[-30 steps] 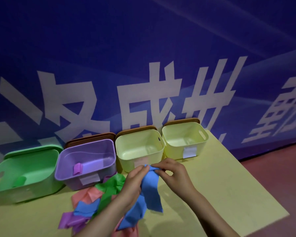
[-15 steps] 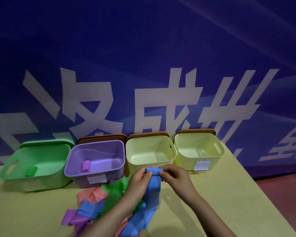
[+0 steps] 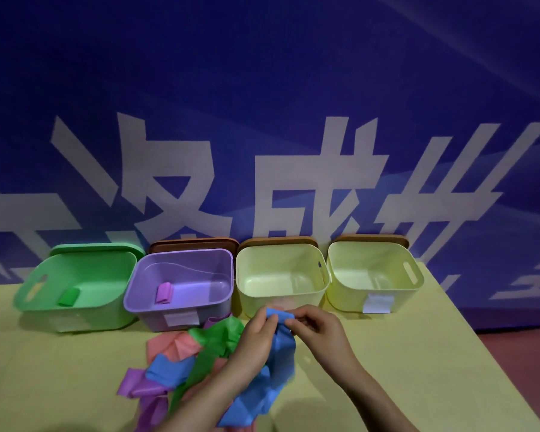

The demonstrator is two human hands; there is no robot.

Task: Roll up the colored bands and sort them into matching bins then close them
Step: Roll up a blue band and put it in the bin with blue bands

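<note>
Blue band (image 3: 282, 347) top end now rolled tighter than a second ago, hands shifted slightly right. Left hand (image 3: 256, 338) and right hand (image 3: 320, 330) both pinch the small roll at its top, each grip clenched on it, held just above the counter (image 3: 418, 353) in front of the left yellow bin (image 3: 281, 279). Loose tail hangs onto the band pile (image 3: 181, 363) near the front edge. Green bin (image 3: 75, 285) and purple bin (image 3: 181, 285) each hold one roll, along the back edge.
</note>
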